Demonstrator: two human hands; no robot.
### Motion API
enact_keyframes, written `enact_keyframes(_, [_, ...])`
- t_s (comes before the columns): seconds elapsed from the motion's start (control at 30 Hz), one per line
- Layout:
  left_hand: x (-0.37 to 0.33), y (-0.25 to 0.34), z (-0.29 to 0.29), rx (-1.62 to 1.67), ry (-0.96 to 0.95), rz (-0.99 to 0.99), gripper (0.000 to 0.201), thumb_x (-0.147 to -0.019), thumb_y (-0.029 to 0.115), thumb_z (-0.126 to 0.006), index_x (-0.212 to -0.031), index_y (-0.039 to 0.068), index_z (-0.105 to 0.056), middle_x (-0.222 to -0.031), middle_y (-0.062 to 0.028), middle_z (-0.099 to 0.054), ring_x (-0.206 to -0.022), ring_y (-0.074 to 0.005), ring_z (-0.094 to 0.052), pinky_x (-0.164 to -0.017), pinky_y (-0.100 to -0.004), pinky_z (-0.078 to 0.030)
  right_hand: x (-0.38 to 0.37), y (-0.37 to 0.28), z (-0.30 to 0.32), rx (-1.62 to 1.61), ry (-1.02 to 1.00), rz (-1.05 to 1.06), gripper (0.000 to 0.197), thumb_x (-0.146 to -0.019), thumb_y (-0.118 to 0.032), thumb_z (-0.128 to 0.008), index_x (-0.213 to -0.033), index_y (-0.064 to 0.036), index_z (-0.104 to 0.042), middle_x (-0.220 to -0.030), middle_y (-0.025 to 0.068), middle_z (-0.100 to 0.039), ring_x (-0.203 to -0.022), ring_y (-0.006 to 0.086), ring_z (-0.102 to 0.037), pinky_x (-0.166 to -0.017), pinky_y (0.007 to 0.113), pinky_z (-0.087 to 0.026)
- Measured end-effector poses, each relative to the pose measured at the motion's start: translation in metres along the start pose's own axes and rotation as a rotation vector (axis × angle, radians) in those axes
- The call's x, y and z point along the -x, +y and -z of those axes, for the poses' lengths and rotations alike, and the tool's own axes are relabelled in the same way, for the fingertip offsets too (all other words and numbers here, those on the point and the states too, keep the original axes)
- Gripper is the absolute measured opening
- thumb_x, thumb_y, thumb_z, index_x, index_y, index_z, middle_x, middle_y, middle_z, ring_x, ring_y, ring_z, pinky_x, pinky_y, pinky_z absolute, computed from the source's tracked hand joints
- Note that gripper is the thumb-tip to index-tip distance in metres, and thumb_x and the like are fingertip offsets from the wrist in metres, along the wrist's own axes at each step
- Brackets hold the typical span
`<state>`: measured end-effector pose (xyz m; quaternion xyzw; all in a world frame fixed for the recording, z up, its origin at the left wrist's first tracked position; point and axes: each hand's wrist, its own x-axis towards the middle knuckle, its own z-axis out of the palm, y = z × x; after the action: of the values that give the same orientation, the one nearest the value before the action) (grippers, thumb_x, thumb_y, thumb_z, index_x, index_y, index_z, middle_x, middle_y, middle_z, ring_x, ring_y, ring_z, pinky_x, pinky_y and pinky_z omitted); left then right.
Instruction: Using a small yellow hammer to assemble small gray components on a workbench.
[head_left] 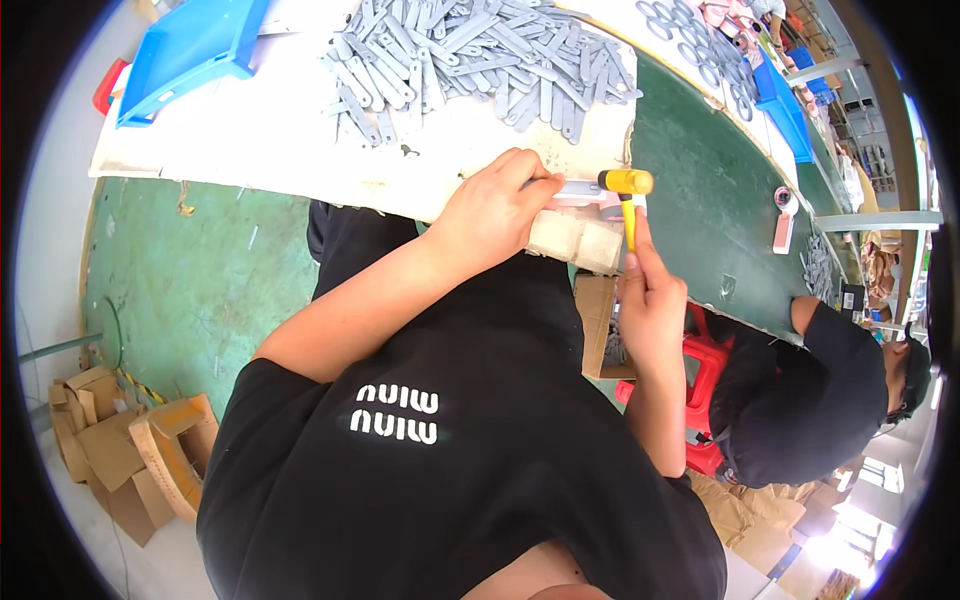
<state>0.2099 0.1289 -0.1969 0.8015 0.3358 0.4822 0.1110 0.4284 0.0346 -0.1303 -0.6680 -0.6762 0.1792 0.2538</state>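
At the desk (300, 140) edge the left hand (495, 205) pinches a grey metal strip (578, 190), touching the yellow mallet (626, 195) gripped in the closed right hand (650, 300), with the strip pile (480, 60) just beyond.

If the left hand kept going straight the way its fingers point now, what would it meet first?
The left hand points rightward along the table edge, so it would probably first meet the yellow-headed small mallet held by the right hand, just beyond the pale flat piece it pins down. Depth is unclear.
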Motion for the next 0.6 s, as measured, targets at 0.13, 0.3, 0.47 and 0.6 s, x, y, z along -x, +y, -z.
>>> enact_keyframes(0.13, [0.003, 0.001, 0.002, 0.015, 0.000, 0.013, 0.035, -0.074, -0.012, -0.073, -0.108, -0.001, -0.074, -0.094, -0.0101, -0.062, -0.087, -0.0298, -0.066, -0.071, -0.0392, -0.058, 0.007, 0.011, -0.014, -0.400, 0.327, 0.080, 0.052, -0.106, -0.002, -0.052, -0.158, -0.0039, -0.049, -0.070, 0.0028, -0.058, -0.060, 0.0067, -0.054, -0.062, 0.025, -0.050])
enact_keyframes(0.3, [0.002, 0.001, -0.003, 0.027, 0.020, -0.009, 0.036, -0.073, -0.013, -0.070, -0.107, -0.002, -0.073, -0.094, -0.0107, -0.063, -0.088, -0.0302, -0.066, -0.073, -0.0398, -0.058, -0.003, 0.003, 0.001, -0.176, 0.022, 0.053, 0.050, -0.104, 0.000, -0.053, -0.154, -0.0038, -0.054, -0.069, 0.0074, -0.057, -0.058, 0.0110, -0.052, -0.063, 0.028, -0.051])
enact_keyframes(0.47, [0.002, 0.003, -0.001, 0.026, 0.017, 0.005, 0.036, -0.073, -0.013, -0.069, -0.107, -0.003, -0.073, -0.095, -0.0109, -0.063, -0.089, -0.0306, -0.065, -0.075, -0.0397, -0.058, 0.002, 0.023, -0.016, -0.014, 0.096, 0.167, 0.054, -0.107, -0.003, -0.051, -0.161, -0.0066, -0.046, -0.072, 0.0037, -0.060, -0.061, 0.0062, -0.049, -0.062, 0.023, -0.046])
enact_keyframes(0.6, [0.003, 0.001, -0.002, 0.031, 0.011, -0.009, 0.036, -0.072, -0.013, -0.070, -0.107, -0.002, -0.073, -0.096, -0.0106, -0.063, -0.089, -0.0304, -0.065, -0.075, -0.0397, -0.058, 0.013, 0.018, -0.008, -0.289, 0.176, 0.020, 0.054, -0.108, -0.002, -0.051, -0.161, -0.0069, -0.045, -0.074, -0.0003, -0.062, -0.061, 0.0043, -0.049, -0.061, 0.022, -0.047])
